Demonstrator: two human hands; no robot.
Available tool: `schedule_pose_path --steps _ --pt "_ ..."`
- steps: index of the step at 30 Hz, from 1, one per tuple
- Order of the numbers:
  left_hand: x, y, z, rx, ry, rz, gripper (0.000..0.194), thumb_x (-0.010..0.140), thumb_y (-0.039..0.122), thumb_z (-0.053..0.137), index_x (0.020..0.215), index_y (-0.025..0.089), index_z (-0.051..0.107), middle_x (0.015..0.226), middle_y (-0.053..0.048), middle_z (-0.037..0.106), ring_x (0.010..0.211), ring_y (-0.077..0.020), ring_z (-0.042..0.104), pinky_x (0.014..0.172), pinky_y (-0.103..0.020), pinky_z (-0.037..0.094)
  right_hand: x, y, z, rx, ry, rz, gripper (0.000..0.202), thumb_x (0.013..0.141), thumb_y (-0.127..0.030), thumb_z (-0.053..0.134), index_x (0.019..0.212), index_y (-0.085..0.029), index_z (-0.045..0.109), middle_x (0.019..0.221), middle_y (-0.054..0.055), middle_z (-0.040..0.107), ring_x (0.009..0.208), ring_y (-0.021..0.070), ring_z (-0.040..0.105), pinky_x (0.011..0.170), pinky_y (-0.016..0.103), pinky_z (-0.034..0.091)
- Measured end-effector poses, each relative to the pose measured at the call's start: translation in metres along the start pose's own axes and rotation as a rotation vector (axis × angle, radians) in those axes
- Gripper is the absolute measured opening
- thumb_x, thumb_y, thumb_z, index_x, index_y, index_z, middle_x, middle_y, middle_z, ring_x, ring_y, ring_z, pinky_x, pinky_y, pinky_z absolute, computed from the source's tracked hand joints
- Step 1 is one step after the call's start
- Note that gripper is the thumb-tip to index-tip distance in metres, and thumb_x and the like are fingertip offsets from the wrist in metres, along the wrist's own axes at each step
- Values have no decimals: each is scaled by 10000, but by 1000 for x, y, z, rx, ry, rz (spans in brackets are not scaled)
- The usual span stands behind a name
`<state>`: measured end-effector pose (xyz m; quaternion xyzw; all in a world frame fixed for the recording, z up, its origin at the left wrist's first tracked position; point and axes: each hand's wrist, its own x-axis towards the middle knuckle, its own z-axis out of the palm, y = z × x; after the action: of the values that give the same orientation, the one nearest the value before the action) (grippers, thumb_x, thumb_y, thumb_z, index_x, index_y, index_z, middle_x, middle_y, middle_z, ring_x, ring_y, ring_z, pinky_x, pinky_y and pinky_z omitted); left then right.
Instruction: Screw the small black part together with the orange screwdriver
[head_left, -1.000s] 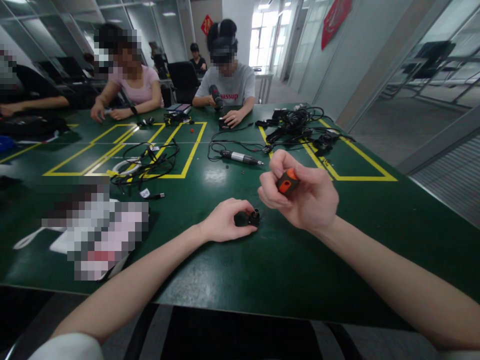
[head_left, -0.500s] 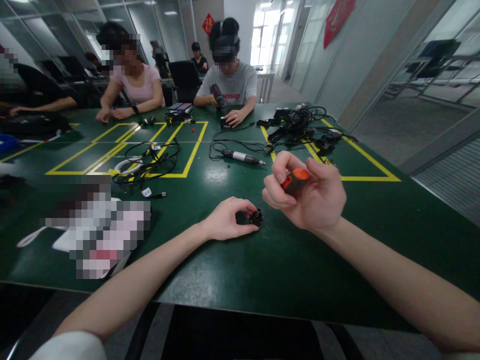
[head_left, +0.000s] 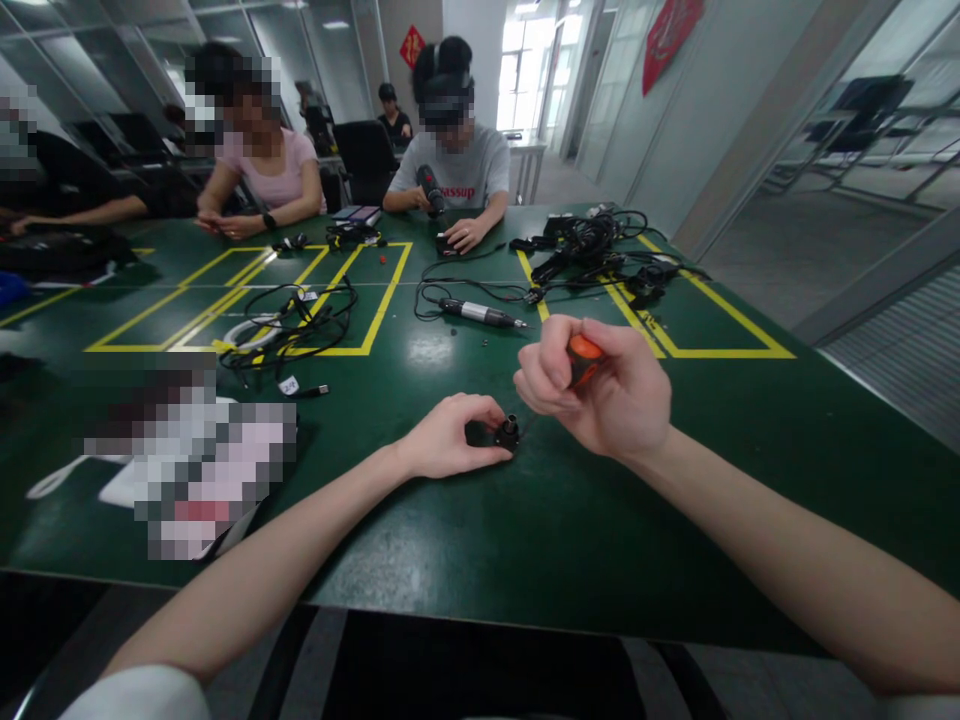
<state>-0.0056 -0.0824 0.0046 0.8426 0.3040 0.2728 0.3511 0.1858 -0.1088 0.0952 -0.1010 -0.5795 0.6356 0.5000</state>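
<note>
in the head view, the left hand pinches a small black cylindrical part against the green worktop, thumb and index finger curved about its sides, with a narrow metal-looking stub rising upright from its top. the right hand is closed around an orange-and-black screwdriver handle, raised above the worktop; its shaft is mostly lost behind the fingers, so its exact line is only a fair guess.

the black part lies below and to the left of the right fist, already in the left fingers, so the left hand is the nearer. the handle's long axis seems to slope down and leftward, toward that part. beyond both hands lies a silver-and-black pen-shaped power tool.

for writing: a white cable tag, ahead and left of the left hand, has marks too small to read; a co-worker's grey shirt shows "assup" in red.
</note>
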Motion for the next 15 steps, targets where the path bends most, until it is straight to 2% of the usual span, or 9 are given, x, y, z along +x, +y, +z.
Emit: schedule_pose_path --steps 4,8,12,15 --pt "0 1 0 15 0 -21 272 803 354 862 977 192 730 969 -25 790 900 -187 728 950 -359 575 -2 0 -1 22 3 15 409 931 -580 631 748 -241 494 507 -83 369 423 103 245 443 247 265" --pt "0 2 0 4 1 -28 279 798 365 865 980 196 739 962 -20 792 891 -189 731 928 -352 572 -2 -1 -1 20 12 22 322 910 -510 665 825 -243 506 516 -90 419 420 100 251 451 238 274" --pt "1 2 -1 17 -4 -20 273 783 330 886 967 190 740 956 -15 799 867 -178 733 972 -358 546 0 -3 -1 -8 -3 1 366 947 -497 618 717 -228 523 522 -55 465 402 102 263 424 255 253" --pt "2 2 -1 16 -13 -44 300 774 341 896 985 191 744 932 -11 802 819 -168 732 959 -358 548 0 -4 -1 -36 8 10 456 962 -511 581 613 -227 507 494 -44 425 395 104 245 415 266 228"
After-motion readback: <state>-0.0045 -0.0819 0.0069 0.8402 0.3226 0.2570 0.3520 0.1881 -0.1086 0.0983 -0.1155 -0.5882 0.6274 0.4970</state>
